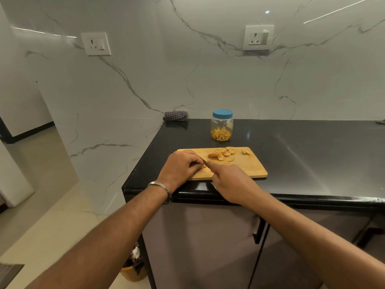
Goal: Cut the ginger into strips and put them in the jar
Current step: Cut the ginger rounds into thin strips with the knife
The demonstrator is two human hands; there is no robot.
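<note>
My left hand (180, 166) pins a small ginger piece (203, 166) under curled fingers at the cutting board's (245, 168) near-left corner. Right hand (228, 180) grips the knife (205, 162), blade just right of it. Uncut slices (224, 154) lie beyond; lidded jar (222, 126) farther back on the bench (302, 153).

knife (205, 162) mostly hidden between hands, ginger under left fingers (195, 163) unseen

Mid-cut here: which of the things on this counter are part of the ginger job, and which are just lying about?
Part of the job:
- ginger slices
- cutting board
- knife, held by right hand
- left hand, steadying a piece
- jar, blue lid on, strips inside

Lying about:
- checked cloth
- wall sockets
- bin on floor
</note>
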